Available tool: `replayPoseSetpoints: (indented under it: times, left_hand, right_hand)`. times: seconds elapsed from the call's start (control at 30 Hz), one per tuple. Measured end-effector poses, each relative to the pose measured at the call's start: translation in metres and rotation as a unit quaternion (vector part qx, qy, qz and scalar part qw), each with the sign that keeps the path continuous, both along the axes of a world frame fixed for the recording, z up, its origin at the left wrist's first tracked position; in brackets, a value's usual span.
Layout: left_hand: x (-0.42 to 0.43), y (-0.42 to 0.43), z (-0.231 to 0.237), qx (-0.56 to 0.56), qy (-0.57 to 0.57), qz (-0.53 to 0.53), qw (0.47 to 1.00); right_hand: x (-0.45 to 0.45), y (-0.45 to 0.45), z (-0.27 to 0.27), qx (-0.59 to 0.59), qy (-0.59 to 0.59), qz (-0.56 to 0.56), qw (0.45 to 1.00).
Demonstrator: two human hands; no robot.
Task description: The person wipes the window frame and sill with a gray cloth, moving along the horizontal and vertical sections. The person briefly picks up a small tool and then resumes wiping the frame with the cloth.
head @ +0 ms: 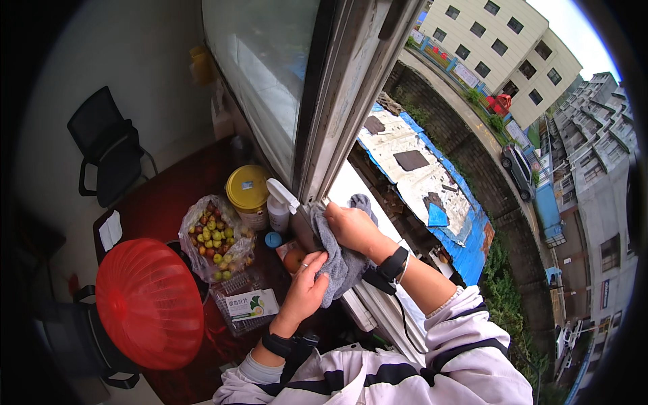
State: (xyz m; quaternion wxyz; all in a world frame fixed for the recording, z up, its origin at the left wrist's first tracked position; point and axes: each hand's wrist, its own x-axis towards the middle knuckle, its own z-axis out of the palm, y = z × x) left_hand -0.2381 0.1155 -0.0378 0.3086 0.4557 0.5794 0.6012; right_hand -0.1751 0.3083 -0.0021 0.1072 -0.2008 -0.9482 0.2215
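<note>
A grey cloth [338,268] is bunched over the window sill at the foot of the upright window frame [331,106]. My right hand [354,228] grips its upper part, the fingers pressed down near the frame's lower corner. Lower and to the left, my left hand [306,286] holds the cloth's edge between thumb and fingers; a ring is on one finger. Part of the cloth sticks out beyond my right hand. What the right fingertips touch under the cloth is hidden.
Left of the sill, a dark red table [167,187] bears a bag of fruit [215,240], a yellow-lidded tub [248,187], a white spray bottle [278,210], a box [251,305] and a red mesh food cover [149,304]. Outside the open window, a tarp-covered roof [415,167] lies below.
</note>
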Motion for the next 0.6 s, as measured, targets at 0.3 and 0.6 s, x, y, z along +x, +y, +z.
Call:
replayPoseSetpoints:
  times: [0.3,0.6]
  left_hand:
    - [0.001,0.005,0.010,-0.033,0.003,-0.020,0.999]
    - [0.001,0.011,0.015,-0.057,-0.011,0.023,0.998]
  right_hand:
    - [-0.002,0.014,-0.002,-0.008,0.037,0.034,0.999]
    - [-0.013,0.019,0.002,0.029,0.022,0.042,0.998]
